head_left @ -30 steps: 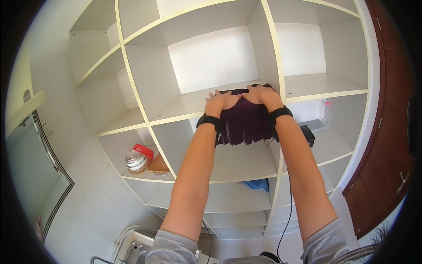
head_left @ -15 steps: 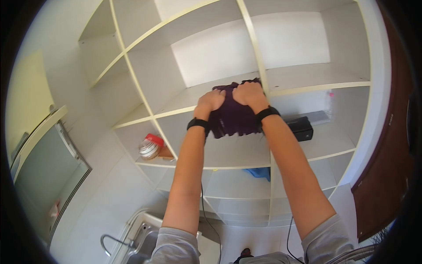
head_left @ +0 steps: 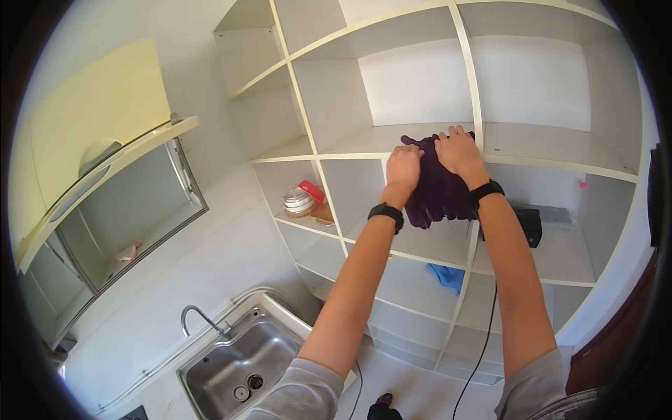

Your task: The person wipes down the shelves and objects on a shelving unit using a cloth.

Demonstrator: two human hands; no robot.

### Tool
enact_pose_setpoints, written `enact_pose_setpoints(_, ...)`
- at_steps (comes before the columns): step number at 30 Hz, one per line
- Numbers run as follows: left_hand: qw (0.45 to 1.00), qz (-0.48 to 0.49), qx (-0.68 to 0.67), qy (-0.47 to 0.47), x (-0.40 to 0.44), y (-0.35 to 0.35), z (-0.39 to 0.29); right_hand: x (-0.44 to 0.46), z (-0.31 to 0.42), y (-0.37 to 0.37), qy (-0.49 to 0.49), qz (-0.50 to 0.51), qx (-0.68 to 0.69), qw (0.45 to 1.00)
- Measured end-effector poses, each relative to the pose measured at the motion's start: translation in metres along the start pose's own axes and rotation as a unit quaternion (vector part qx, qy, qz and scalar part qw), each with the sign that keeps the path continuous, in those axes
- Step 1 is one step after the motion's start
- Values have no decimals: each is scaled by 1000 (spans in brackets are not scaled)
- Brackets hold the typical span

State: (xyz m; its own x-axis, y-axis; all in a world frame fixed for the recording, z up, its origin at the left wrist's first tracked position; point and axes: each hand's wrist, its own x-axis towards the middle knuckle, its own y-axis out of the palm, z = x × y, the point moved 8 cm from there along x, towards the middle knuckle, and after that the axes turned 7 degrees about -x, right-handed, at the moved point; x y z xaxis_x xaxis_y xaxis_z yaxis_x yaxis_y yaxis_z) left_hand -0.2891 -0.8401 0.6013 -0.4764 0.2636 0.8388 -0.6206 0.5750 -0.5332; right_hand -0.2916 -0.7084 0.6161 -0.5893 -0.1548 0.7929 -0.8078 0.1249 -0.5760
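A dark purple cloth (head_left: 439,185) with a wavy lower edge hangs over the front edge of a shelf in the white shelving unit (head_left: 392,143). My left hand (head_left: 404,168) has its fingers closed on the cloth's upper left part. At the upper right of the cloth, my right hand (head_left: 458,150) grips it, the fingertips reaching onto the shelf board beside the upright divider. Both wrists wear black bands. Part of the cloth is hidden under my hands.
Stacked bowls (head_left: 299,203) and a red item (head_left: 311,190) sit in a left compartment. Right of my forearm is a black box (head_left: 530,227); a blue cloth (head_left: 446,278) lies lower. A steel sink (head_left: 241,353) with a faucet (head_left: 203,318) and an open yellow cabinet (head_left: 105,105) are left.
The view has swung left, so the shelves and my hands appear further right and more of the sink and cabinet shows. Both hands remain on the purple cloth, whose folds have shifted slightly.
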Motion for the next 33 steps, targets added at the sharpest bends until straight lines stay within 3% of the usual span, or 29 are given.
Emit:
enact_pose_setpoints(3, 992, -13, 62, 113, -10, -1, -31, 1, -4, 0, -13, 50, 33, 998)
enact_pose_setpoints(7, 985, 24, 54, 161, -43, -22, -63, -19, 2, -32, -105, -45, 147, 983)
enact_pose_setpoints(10, 990, 50, -54, 122, -84, -42, -64, -74, 20, -82, -212, -121, 188, 951)
enact_pose_setpoints(13, 970, 127, -198, 65, -147, -62, -79, -158, 33, -117, -276, -104, 197, 935)
enact_pose_setpoints(17, 891, 329, -311, 39, -264, -51, -104, -277, 37, -132, -325, -7, 251, 912)
enact_pose_setpoints(19, 817, 423, -390, -23, -323, -30, -112, -335, 40, -119, -348, 56, 298, 887)
enact_pose_setpoints(23, 689, 573, -444, 5, -404, 13, -142, -407, 49, -103, -361, 174, 343, 850)
enact_pose_setpoints(26, 652, 616, -442, 17, -409, 27, -161, -409, 46, -110, -340, 174, 373, 845)
enact_pose_setpoints(30, 669, 420, -611, 48, -371, 33, -160, -384, 32, -99, -268, 181, 431, 842)
enact_pose_setpoints(33, 575, 554, -598, -68, -372, 47, -151, -375, 23, -79, -241, 189, 462, 832)
